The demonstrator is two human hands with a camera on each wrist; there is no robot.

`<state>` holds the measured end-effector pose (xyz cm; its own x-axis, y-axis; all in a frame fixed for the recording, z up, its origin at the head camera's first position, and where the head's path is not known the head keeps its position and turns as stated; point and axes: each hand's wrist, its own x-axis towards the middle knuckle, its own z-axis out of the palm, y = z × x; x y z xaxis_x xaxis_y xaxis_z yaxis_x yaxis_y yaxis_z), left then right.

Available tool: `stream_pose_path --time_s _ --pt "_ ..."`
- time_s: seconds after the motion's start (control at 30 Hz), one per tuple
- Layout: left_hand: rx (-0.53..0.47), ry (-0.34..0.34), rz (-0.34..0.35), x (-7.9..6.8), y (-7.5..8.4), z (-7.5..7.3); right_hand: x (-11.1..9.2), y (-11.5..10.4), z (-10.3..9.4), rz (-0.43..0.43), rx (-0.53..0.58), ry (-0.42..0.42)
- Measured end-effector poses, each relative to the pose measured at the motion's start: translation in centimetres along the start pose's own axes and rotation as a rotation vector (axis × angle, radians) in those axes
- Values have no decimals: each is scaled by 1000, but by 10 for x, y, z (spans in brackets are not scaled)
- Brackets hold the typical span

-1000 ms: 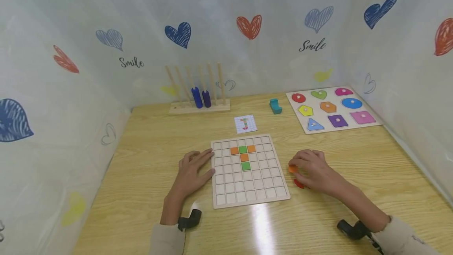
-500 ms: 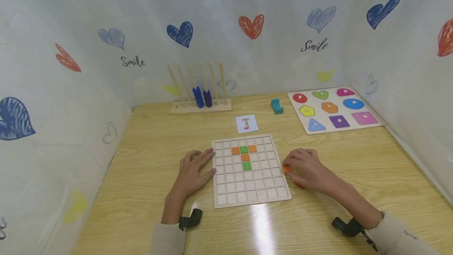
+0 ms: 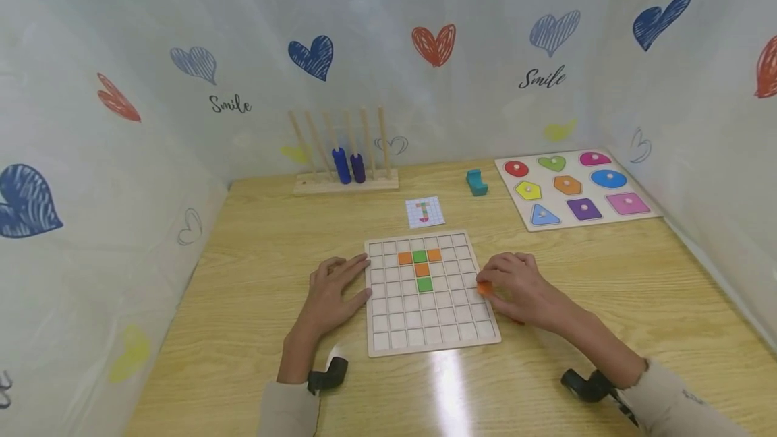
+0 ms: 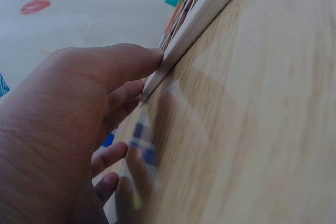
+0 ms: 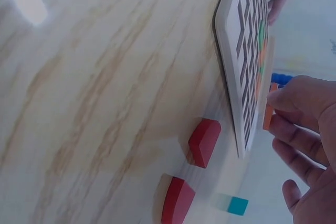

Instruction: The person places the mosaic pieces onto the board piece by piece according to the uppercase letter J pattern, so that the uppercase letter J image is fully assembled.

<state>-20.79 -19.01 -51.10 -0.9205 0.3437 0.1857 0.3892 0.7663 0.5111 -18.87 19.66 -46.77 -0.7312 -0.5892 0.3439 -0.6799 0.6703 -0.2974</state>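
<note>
Since 1.0 s ago, right hand (image 3: 523, 292) has moved left, pinching 1 orange tile (image 3: 483, 288) at the grid board's (image 3: 388, 337) right edge. Left hand (image 3: 332, 294), fingers loosely extended, touches the left edge. I'd keep the tile level, board braced.

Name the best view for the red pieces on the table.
Right wrist: one red piece shows whole and unobstructed, the other red piece cut by the bottom edge. Head shows only a sliver of red, the rest hidden by the right hand. Left wrist shows none.
</note>
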Motion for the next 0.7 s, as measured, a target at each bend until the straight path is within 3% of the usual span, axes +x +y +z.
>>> stream_pose_path --time_s 0.3,0.7 --pt "-8 5 3 0 1 -1 6 -4 4 -44 -11 5" --pt "-11 -5 -6 1 0 -1 13 -10 8 -14 14 -51"
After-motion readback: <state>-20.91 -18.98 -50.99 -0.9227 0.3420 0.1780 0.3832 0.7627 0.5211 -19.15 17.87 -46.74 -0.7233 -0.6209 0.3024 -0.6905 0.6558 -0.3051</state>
